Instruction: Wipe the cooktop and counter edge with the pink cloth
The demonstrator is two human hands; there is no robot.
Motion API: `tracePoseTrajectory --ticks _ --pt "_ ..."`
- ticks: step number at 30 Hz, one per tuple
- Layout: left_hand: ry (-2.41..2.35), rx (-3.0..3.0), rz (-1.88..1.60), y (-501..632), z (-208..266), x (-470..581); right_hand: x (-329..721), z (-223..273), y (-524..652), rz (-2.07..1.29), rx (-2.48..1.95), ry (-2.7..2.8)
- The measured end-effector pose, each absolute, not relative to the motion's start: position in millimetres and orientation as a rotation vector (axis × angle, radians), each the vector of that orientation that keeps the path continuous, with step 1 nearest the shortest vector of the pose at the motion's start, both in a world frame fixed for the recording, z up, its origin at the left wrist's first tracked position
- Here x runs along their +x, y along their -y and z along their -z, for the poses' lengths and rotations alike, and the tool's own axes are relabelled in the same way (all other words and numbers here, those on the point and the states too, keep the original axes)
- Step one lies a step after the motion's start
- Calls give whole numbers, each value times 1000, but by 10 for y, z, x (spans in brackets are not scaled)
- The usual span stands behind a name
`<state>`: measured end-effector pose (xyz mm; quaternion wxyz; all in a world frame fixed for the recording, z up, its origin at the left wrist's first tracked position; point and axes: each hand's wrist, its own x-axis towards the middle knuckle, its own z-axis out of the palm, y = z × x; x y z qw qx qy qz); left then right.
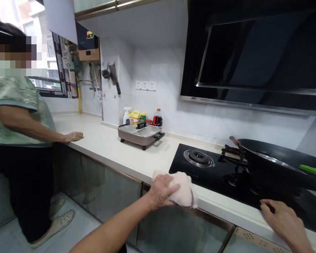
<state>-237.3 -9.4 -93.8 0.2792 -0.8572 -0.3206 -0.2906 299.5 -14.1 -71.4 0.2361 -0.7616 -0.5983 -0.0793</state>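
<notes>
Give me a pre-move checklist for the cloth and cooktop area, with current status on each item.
1. Cloth in hand: ok. The left hand grips it at the counter's front edge.
2. Right hand off the cooktop: cannot tell. It is at the front edge, fingers curled; contact is unclear.
3. Left burner bare, no flame showing: ok.
4. Burner under the wok off: cannot tell. The wok hides it.
5. Lidded pan apart from the cloth: ok.
6. Co-worker's hand apart from the cloth: ok. It rests on the counter, beyond the pan.
</notes>
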Motion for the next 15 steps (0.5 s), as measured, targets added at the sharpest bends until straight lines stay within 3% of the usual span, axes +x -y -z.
tracePoseTrajectory --ticks 6,11,15 --pt "1246 -2394 741 139 603 -3237 2931 678 200 236 -2075 1645" --pt "1869 -2444 454 -32 70 -3207 2951 695 181 204 -2031 1641" --pt "2090 -2297 307 -380 -204 -3040 2947 739 175 249 -1961 1624"
